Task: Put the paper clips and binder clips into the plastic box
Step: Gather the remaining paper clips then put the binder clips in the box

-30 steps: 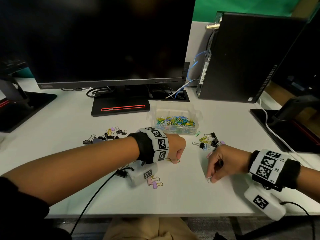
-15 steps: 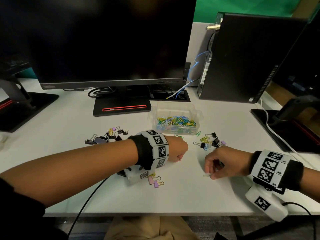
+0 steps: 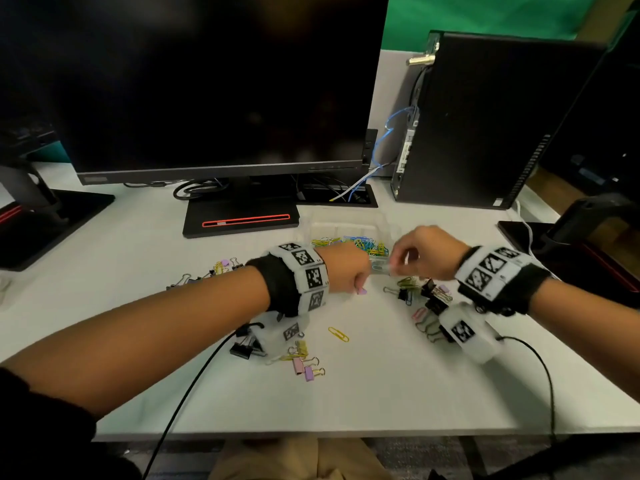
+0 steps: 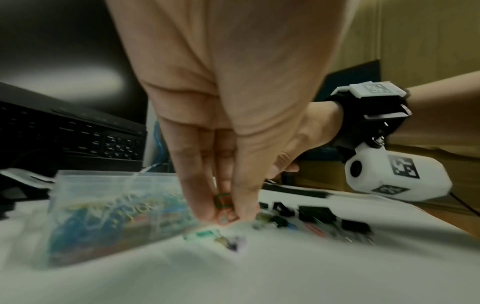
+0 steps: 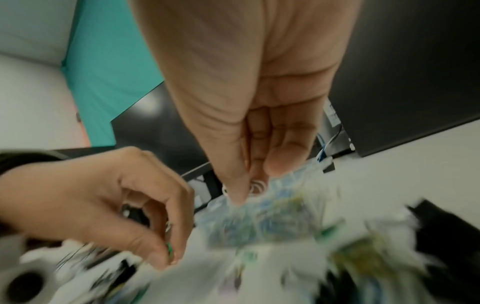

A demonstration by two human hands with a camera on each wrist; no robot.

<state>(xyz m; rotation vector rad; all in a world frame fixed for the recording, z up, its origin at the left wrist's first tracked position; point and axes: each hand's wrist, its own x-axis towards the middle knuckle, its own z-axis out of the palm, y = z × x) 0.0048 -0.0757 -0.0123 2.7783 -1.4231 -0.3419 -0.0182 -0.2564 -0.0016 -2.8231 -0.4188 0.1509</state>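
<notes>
The clear plastic box [image 3: 313, 225] holds several coloured paper clips [image 3: 360, 242] and stands in front of the monitor base. My left hand [image 3: 360, 289] hovers just in front of the box and pinches a green paper clip [image 4: 223, 202] between thumb and fingers. My right hand [image 3: 393, 268] is at the box's front right corner and pinches a pale paper clip [image 5: 257, 185]. A yellow paper clip [image 3: 338, 334] lies loose on the table. Binder clips lie in three groups: left [image 3: 207, 271], near [image 3: 304, 365] and right [image 3: 429, 292].
A monitor [image 3: 214, 84] on its base [image 3: 242, 220] stands behind the box, with a black computer tower [image 3: 485, 126] at the back right. More monitor stands sit at both table ends. Cables run from both wrist cameras over the front edge.
Both hands have moved from the front middle of the table up to the box, each carrying a clip. The yellow paper clip now shows where the left hand was.
</notes>
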